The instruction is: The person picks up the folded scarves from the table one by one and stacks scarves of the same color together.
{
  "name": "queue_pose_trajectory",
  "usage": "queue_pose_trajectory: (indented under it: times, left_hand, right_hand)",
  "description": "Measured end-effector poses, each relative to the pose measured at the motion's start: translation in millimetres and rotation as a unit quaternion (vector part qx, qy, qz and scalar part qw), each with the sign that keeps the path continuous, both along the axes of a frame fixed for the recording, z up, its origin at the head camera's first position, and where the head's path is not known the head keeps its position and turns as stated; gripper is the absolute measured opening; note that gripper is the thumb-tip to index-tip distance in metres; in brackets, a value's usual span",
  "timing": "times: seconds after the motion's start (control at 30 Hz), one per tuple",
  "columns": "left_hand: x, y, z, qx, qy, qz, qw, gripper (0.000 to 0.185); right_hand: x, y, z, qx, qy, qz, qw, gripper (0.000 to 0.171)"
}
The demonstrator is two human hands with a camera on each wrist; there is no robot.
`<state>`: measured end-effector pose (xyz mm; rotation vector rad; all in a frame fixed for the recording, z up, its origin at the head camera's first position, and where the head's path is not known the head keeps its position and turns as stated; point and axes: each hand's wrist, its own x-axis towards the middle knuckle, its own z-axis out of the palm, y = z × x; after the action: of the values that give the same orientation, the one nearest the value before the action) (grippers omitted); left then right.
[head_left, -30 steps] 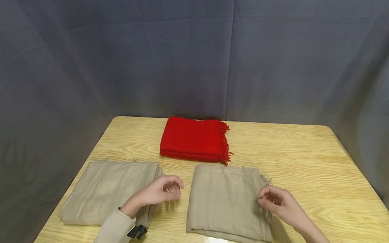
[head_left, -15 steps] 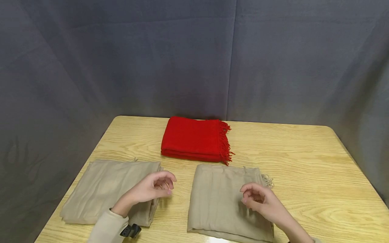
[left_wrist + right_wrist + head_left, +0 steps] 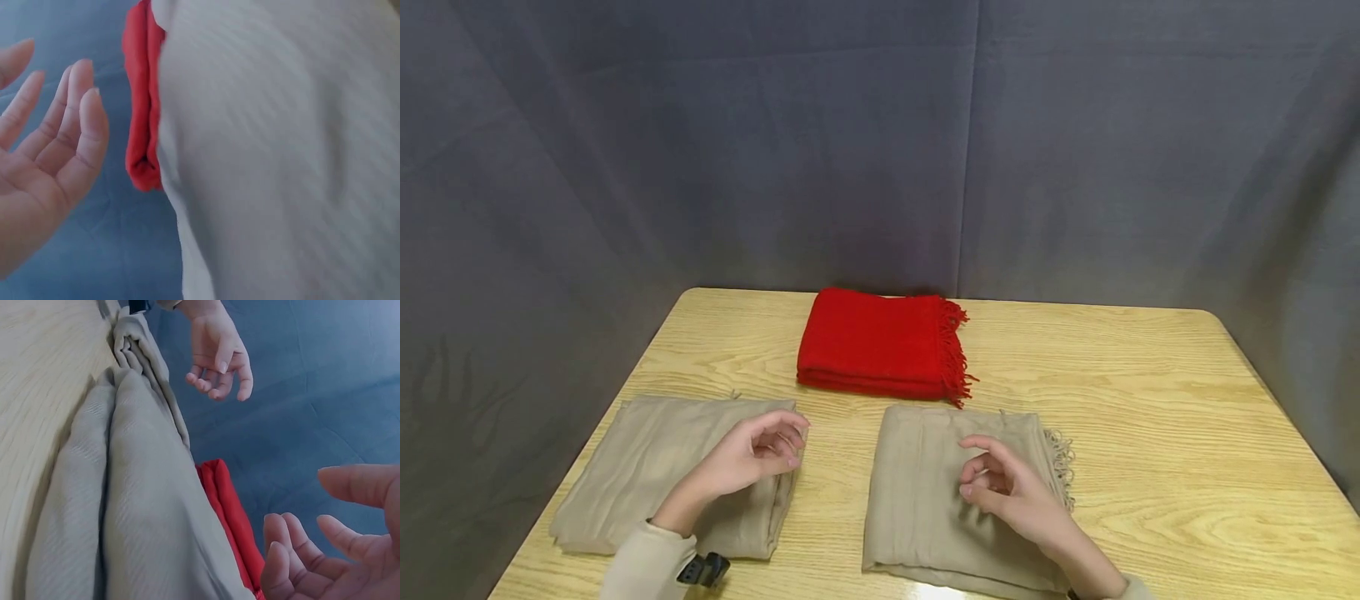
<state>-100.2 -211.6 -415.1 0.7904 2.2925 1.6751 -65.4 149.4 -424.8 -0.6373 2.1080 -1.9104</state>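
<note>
Two folded beige shawls lie side by side on the wooden table. Over the right edge of the left beige shawl [image 3: 647, 467] hovers my left hand [image 3: 745, 454], its fingers loosely bent and nothing in them. My right hand [image 3: 1015, 496] floats above the right beige shawl [image 3: 917, 483], also holding nothing, with a shadow on the cloth beneath it. Fringe shows along that shawl's right side. Farther back, between the two, sits a folded red shawl [image 3: 872, 342] with its fringe to the right. In the right wrist view both hands appear raised off the cloth.
The wooden table [image 3: 1120, 375] has rounded far corners. A dark grey-blue curtain [image 3: 850, 150] hangs behind it and along both sides. A black wrist device [image 3: 703, 571] sits at the left sleeve.
Both hands have moved left: my left hand back over the left beige shawl, my right hand from the right shawl's fringed edge toward its middle. The shawls stay put.
</note>
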Motion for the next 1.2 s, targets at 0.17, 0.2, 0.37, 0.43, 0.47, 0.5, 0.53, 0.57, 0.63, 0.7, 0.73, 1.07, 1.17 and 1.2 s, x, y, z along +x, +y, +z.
queue_pose_trajectory:
  times: [0.17, 0.2, 0.37, 0.43, 0.47, 0.5, 0.53, 0.57, 0.63, 0.7, 0.73, 1.07, 1.17, 1.2]
  left_hand:
    - [0.0, -9.2, 0.2, 0.001, 0.02, 0.038, 0.9991, 0.041]
    - [0.0, -11.3, 0.3, -0.002, 0.023, 0.044, 0.9987, 0.042]
    - [-0.4, -20.9, 0.2, -0.011, 0.026, 0.078, 0.9966, 0.044]
    - [-0.9, -22.7, 0.2, -0.011, 0.03, 0.084, 0.996, 0.045]
    - [-1.1, -23.4, 0.2, -0.011, 0.03, 0.086, 0.9958, 0.045]
    - [-1.2, -24.3, 0.3, -0.013, 0.032, 0.088, 0.9955, 0.045]
    - [-1.2, -25.5, 0.3, -0.015, 0.034, 0.09, 0.9952, 0.045]
    - [-1.0, -26.9, 0.3, -0.016, 0.034, 0.094, 0.9949, 0.045]
    - [-0.4, -30.9, 0.4, -0.019, 0.035, 0.104, 0.9938, 0.045]
    - [-0.1, -36.1, -0.2, -0.021, 0.038, 0.112, 0.9928, 0.046]
    - [0.3, -38.9, -0.8, -0.021, 0.04, 0.114, 0.9924, 0.046]
    - [4.2, -60.4, -4.9, -0.031, 0.052, 0.134, 0.9892, 0.046]
    - [4.1, -64.9, -4.0, -0.035, 0.048, 0.141, 0.9883, 0.047]
    - [3.6, -66.3, -3.6, -0.036, 0.048, 0.143, 0.9879, 0.047]
  right_hand:
    - [-1.4, -9.7, 0.5, 0.01, -0.013, -0.009, 1.0, 0.049]
    - [-1.2, -12.5, 0.1, 0.012, -0.019, -0.009, 1.0, 0.049]
    - [2.5, -30.0, -4.3, 0.018, -0.052, 0.005, 0.998, 0.051]
    - [4.2, -36.0, -6.0, 0.02, -0.06, 0.013, 0.998, 0.05]
    - [4.7, -38.8, -6.7, 0.02, -0.064, 0.015, 0.998, 0.051]
    - [5.2, -41.2, -7.1, 0.02, -0.068, 0.016, 0.997, 0.05]
    - [5.3, -43.5, -7.3, 0.018, -0.071, 0.017, 0.997, 0.05]
    - [5.3, -45.8, -7.5, 0.016, -0.071, 0.019, 0.997, 0.05]
    - [4.9, -50.5, -7.3, 0.015, -0.07, 0.02, 0.997, 0.05]
    - [4.1, -55.6, -6.7, 0.013, -0.069, 0.022, 0.997, 0.051]
    - [3.8, -58.2, -6.4, 0.013, -0.069, 0.023, 0.997, 0.051]
    - [-0.6, -81.7, -0.4, 0.018, -0.092, 0.021, 0.995, 0.051]
    - [-3.4, -87.7, 2.0, 0.016, -0.095, 0.02, 0.995, 0.05]
    - [-4.4, -89.7, 2.9, 0.016, -0.093, 0.019, 0.995, 0.05]
